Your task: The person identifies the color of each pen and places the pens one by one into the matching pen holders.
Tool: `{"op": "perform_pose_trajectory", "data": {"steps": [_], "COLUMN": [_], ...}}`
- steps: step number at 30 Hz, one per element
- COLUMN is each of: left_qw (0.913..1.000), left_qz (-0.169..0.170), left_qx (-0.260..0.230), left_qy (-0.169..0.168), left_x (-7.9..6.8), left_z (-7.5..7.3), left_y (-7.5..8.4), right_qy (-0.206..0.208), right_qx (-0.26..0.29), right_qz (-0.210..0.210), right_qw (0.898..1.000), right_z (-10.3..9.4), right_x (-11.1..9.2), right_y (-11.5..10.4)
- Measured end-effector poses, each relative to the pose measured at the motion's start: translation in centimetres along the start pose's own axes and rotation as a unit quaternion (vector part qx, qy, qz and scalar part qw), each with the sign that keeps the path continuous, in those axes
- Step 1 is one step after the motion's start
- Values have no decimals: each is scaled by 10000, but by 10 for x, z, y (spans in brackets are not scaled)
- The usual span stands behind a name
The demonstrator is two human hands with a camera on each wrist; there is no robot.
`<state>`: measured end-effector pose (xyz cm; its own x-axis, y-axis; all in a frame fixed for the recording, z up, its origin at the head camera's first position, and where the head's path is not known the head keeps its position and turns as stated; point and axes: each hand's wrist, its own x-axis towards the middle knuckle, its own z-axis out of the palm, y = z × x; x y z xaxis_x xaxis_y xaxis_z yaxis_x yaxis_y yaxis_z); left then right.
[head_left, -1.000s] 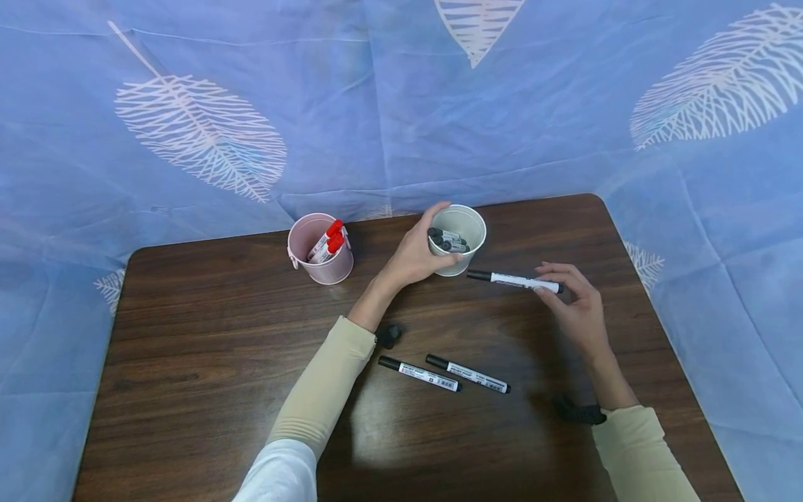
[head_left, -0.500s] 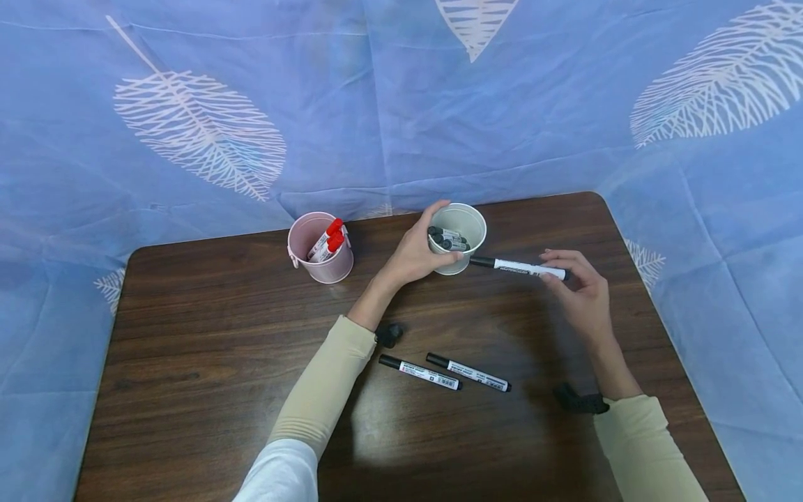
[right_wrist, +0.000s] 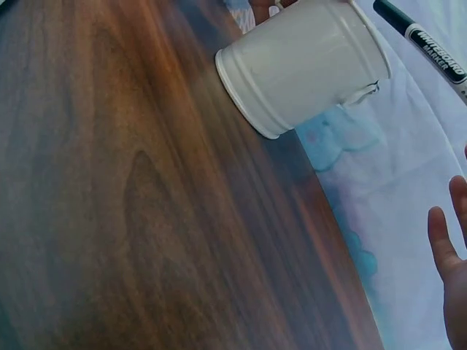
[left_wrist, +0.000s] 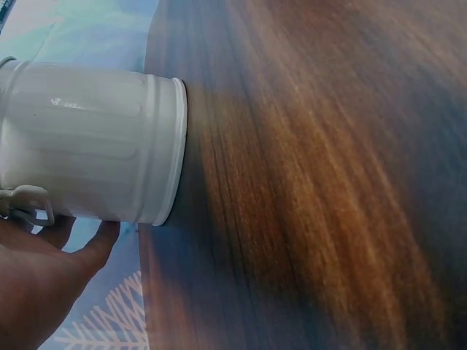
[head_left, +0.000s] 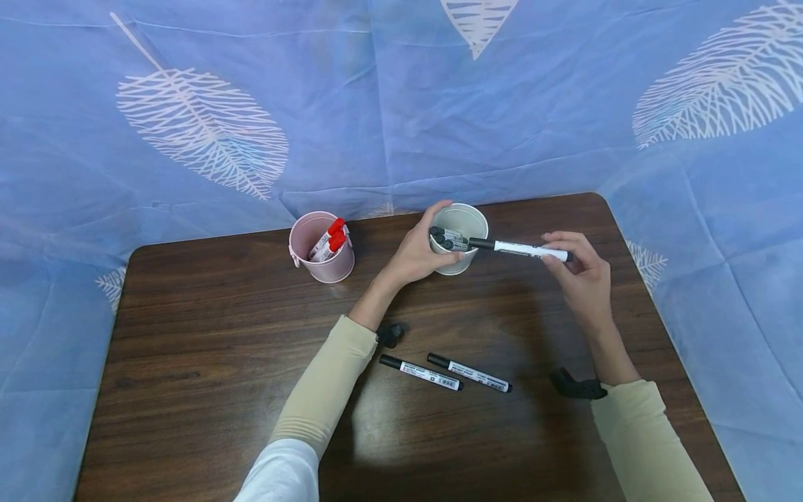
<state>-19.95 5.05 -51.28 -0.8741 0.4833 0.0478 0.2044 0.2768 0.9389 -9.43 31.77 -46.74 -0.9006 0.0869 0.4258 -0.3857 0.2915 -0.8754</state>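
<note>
My left hand (head_left: 419, 252) grips the side of a pale green bucket (head_left: 475, 224), thumb in front and fingers behind. Several black-capped markers (head_left: 450, 237) lie inside that bucket. My right hand (head_left: 582, 282) pinches a black whiteboard marker (head_left: 523, 249) by its tail end, the cap pointing left and overlapping the bucket's right rim. In the right wrist view the marker (right_wrist: 430, 49) is above the bucket's mouth, beside the bucket (right_wrist: 306, 62). The left wrist view has the bucket (left_wrist: 87, 138) with my left hand (left_wrist: 55, 277) against it.
A pink bucket (head_left: 332, 272) holding red-capped markers (head_left: 331, 240) stands to the left. Two black markers, one left (head_left: 420, 372) and one right (head_left: 469, 373), lie on the brown table (head_left: 219, 348) in front. A blue leaf-patterned cloth (head_left: 351, 104) hangs behind the table.
My right hand has raised the marker and moved it away from me, bringing its cap from in front of the bucket to over the rim. My left hand stays on the bucket.
</note>
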Motion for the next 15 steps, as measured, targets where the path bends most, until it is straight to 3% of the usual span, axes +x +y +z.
{"op": "perform_pose_trajectory", "data": {"steps": [15], "left_qw": [9998], "left_qz": [-130], "left_qx": [-135], "left_qy": [-60], "left_x": [0], "left_z": [-1], "left_y": [3], "right_qy": [43], "right_qx": [-168], "right_qz": [87], "right_qw": [9998], "right_z": [9], "right_x": [16], "right_y": [6]}}
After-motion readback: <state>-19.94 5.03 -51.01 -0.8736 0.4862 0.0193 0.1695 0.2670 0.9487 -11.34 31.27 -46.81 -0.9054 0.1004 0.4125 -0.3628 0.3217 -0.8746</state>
